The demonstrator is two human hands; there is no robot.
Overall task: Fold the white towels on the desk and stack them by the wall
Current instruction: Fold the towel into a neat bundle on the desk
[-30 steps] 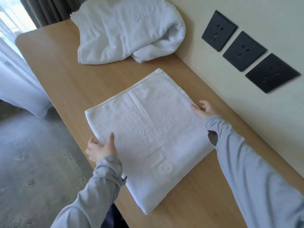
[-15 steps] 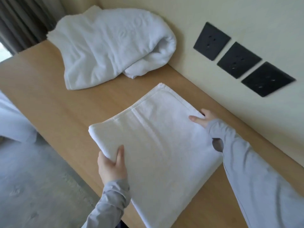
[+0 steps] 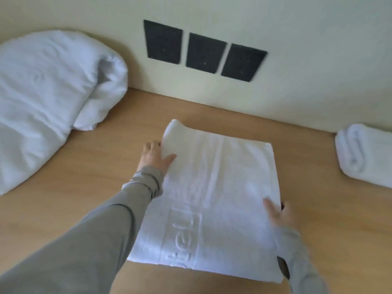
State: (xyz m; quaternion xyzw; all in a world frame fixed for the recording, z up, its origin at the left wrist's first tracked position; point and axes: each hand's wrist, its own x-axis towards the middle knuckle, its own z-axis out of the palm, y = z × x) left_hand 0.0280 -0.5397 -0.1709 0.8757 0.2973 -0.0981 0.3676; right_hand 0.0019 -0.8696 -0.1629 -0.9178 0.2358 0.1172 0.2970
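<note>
Folded towel (image 3: 212, 198) lies flat on our desk (image 3: 84, 166), short of the wall | left hand (image 3: 153, 158) grips its far left corner, thumb on top | right hand (image 3: 280, 215) clasps its right edge | loose towel (image 3: 46, 98) left, rolled towel (image 3: 364, 153) right

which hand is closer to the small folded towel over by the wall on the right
Right. The right hand grips the flat towel's right edge, nearer the small folded towel; the left hand holds the opposite edge.

Pale cream wall (image 3: 275, 28), three black square socket plates (image 3: 204, 53) in a row low on it, light wooden desk (image 3: 89, 166) butted against its base, soft even light
</note>
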